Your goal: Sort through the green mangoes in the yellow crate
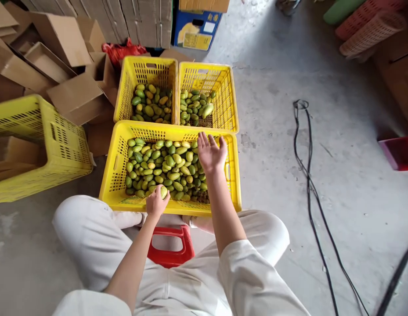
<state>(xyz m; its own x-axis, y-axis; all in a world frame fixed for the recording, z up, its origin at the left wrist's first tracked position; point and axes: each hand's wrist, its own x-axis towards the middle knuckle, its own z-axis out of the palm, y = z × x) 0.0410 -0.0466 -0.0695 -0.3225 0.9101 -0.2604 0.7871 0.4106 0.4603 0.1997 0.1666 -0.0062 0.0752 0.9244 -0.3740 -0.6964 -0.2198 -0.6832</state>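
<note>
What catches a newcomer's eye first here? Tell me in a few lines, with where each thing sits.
Three bright yellow crates of green and yellow mangoes fill the middle: the near crate in front of the person's knees, two more side by side behind it. The left hand has its grip on a mango at the near crate's front edge, while the right hand hovers open above the fruit. A red stool shows between the legs.

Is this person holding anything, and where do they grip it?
The left hand cups a small green fruit around its side; the right hand is open and empty.
</note>
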